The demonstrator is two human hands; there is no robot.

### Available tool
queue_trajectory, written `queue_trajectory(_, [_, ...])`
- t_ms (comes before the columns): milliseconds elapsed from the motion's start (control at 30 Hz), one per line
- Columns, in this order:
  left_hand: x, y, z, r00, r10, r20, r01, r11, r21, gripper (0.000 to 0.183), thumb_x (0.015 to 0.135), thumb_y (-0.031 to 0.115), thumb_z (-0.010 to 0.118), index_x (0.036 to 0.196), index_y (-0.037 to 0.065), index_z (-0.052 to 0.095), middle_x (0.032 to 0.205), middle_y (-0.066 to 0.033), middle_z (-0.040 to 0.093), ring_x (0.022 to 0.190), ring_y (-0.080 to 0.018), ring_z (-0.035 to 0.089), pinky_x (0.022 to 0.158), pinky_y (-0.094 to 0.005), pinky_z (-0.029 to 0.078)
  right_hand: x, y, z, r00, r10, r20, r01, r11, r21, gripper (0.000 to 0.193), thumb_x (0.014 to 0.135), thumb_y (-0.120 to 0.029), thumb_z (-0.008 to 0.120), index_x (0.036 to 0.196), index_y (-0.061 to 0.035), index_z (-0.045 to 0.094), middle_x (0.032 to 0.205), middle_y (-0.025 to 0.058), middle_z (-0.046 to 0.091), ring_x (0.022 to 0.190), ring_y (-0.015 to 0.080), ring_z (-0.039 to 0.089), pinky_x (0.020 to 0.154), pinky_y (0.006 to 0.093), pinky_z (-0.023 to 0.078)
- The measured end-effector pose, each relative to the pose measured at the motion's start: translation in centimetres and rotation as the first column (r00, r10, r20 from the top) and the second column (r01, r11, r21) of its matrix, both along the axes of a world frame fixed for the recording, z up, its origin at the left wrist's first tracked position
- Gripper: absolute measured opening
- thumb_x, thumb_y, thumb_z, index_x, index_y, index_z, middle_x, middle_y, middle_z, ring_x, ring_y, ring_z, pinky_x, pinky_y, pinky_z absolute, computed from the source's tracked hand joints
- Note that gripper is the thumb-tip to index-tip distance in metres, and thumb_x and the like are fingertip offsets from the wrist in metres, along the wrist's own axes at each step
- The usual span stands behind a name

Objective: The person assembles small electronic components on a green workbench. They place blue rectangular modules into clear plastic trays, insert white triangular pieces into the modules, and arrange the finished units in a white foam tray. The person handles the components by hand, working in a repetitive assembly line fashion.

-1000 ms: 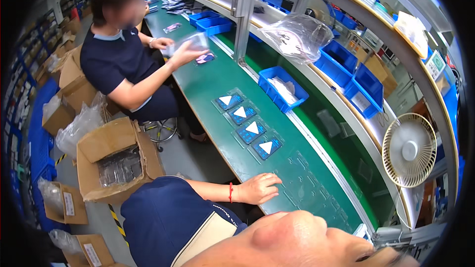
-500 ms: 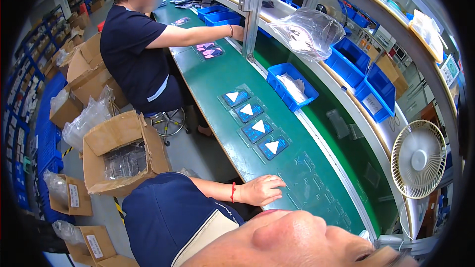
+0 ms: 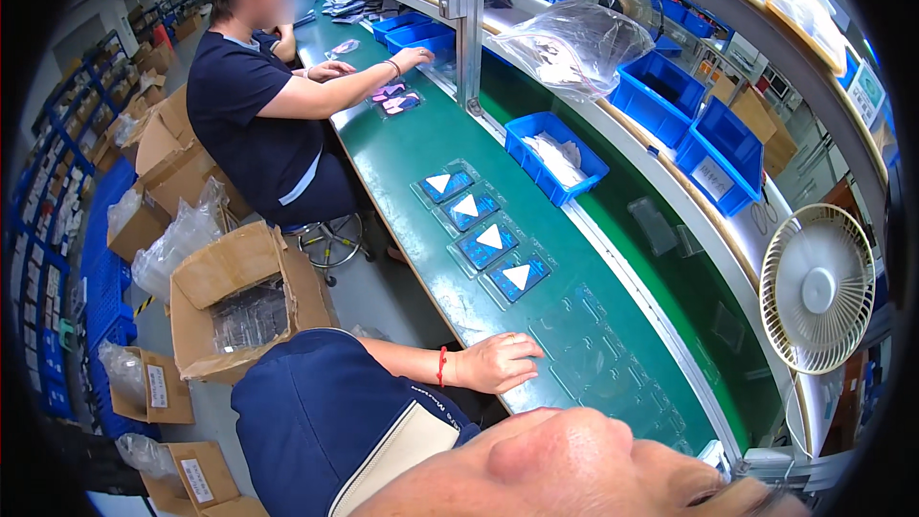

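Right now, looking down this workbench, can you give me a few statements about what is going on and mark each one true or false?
1. One hand rests on the green bench. True.
2. Four clear trays with white triangles lie in a row. True.
3. The white fan stands on the floor. False: it is up beside the bench.
4. The blue bin is empty. False: it holds pale pieces.
5. The co-worker is standing. False: seated on a stool.

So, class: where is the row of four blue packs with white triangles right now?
In the head view, the four blue packs lie in a diagonal row mid-bench on the green belt, just left of the blue bin.
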State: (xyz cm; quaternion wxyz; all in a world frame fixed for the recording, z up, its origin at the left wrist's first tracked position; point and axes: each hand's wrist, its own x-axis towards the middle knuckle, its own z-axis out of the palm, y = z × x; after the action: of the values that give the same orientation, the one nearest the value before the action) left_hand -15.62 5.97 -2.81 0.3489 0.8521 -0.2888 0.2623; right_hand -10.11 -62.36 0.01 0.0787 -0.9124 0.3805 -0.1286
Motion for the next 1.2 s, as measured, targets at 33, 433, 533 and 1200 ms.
queue_trajectory(33, [0.1, 0.0, 0.1, 1.0, -0.002, -0.005, 0.002, 1.0, 0.009, 0.011, 0.078, 0.008, 0.071, 0.08, 0.002, 0.063, 0.099, -0.0127, 0.062, 0.093, -0.0282, 0.062, 0.077, -0.0372, 0.051, 0.0, -1.2, 0.4, 1.0, 0.012, -0.025, -0.011, 1.0, 0.023, 0.05, 0.065, -0.036, 0.077, 0.085, 0.0089, 0.068, 0.088, 0.0218, 0.07, 0.083, 0.0318, 0.069, 0.08, 0.0404, 0.052])
queue_trajectory(433, [1.0, -0.2, -0.1, 0.998, -0.054, 0.036, 0.055, 0.998, -0.022, 0.009, 0.077, 0.003, 0.071, 0.08, 0.001, 0.063, 0.089, -0.011, 0.061, 0.083, -0.0268, 0.063, 0.069, -0.0349, 0.052, 1.1, -1.9, 1.7, 0.896, -0.284, -0.341, 0.243, 0.957, -0.16, 0.053, 0.065, -0.042, 0.079, 0.099, -0.0015, 0.072, 0.105, 0.0189, 0.069, 0.097, 0.0323, 0.067, 0.085, 0.0405, 0.054])
queue_trajectory(533, [0.0, -0.2, 0.5, 1.0, -0.004, 0.016, 0.004, 1.0, -0.008, 0.009, 0.077, 0.002, 0.071, 0.08, 0.0, 0.063, 0.089, -0.0111, 0.061, 0.083, -0.0267, 0.063, 0.069, -0.0348, 0.052, 3.3, -1.3, 2.2, 0.883, -0.284, -0.375, 0.243, 0.958, -0.154, 0.051, 0.066, -0.042, 0.078, 0.099, -0.0036, 0.072, 0.107, 0.0176, 0.069, 0.098, 0.0315, 0.067, 0.085, 0.0403, 0.054])
queue_trajectory(1200, [0.5, 0.1, 0.1, 0.998, -0.058, 0.021, 0.058, 0.998, -0.038, 0.009, 0.079, 0.003, 0.07, 0.081, 0.0, 0.061, 0.09, -0.0118, 0.061, 0.083, -0.027, 0.062, 0.071, -0.0353, 0.052, 0.7, 2.3, 3.7, 0.961, -0.222, -0.163, 0.207, 0.973, -0.103, 0.057, 0.06, -0.044, 0.081, 0.091, 0.0019, 0.07, 0.091, 0.0216, 0.069, 0.083, 0.0351, 0.067, 0.08, 0.0405, 0.053])
